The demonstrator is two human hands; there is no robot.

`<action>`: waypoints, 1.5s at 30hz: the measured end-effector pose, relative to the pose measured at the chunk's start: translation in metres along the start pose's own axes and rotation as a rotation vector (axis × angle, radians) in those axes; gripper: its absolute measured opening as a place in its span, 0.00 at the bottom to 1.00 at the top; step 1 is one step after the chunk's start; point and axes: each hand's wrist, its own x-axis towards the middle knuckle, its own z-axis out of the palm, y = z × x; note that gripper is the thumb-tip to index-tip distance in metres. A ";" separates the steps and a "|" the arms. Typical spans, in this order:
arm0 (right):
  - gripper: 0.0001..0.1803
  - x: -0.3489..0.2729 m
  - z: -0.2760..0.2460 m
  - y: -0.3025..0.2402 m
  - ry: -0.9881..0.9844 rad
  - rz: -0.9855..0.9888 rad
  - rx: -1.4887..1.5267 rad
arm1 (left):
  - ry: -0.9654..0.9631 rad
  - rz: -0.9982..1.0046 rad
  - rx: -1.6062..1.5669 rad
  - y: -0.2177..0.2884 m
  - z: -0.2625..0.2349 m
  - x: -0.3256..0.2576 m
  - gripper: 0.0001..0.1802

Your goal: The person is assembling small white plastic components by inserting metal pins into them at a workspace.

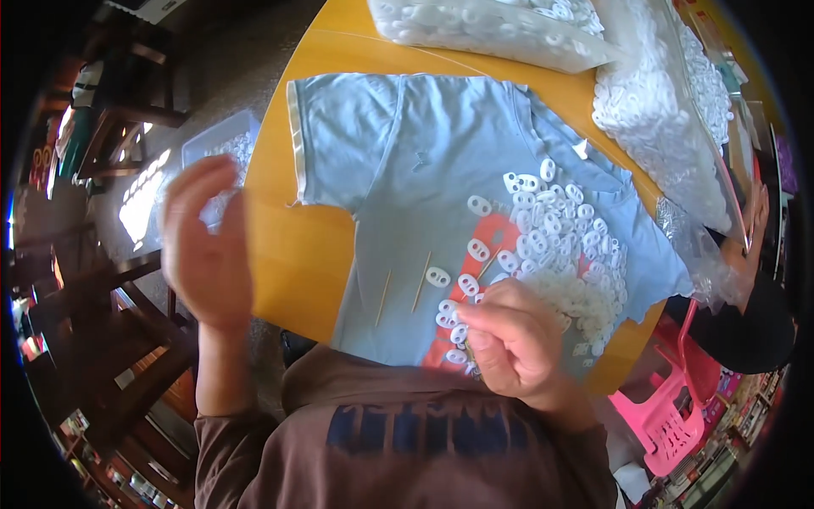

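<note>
My left hand (208,246), blurred by motion, is raised beyond the table's left edge, its curved fingers apart with nothing seen in them. Over the cloth, my right hand (513,339) has thumb and forefinger pinched together at a small white oval plastic piece (446,315) with two holes. Many such pieces lie in a loose pile (551,225) to the right, some on a red-orange strip (496,231). Thin wooden sticks (421,282) rest on the light blue T-shirt (441,127) spread under everything. The right palm's inside is hidden.
Clear bags of white pieces (653,119) stand at the table's far right, with another bag (500,38) at the back. A bin (225,136) sits on the floor at left. Right of the yellow table (292,280) is a pink plastic chair (670,399); another person's arm (750,229) shows there.
</note>
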 end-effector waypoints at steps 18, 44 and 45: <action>0.17 -0.003 -0.006 0.004 -0.026 0.033 0.087 | -0.469 0.275 0.102 0.036 0.074 0.026 0.11; 0.16 -0.005 -0.004 0.002 -0.034 0.055 0.054 | -0.628 0.147 0.097 0.042 0.072 0.042 0.07; 0.16 -0.005 -0.004 0.002 -0.031 0.053 0.050 | -0.629 0.147 0.098 0.041 0.072 0.041 0.07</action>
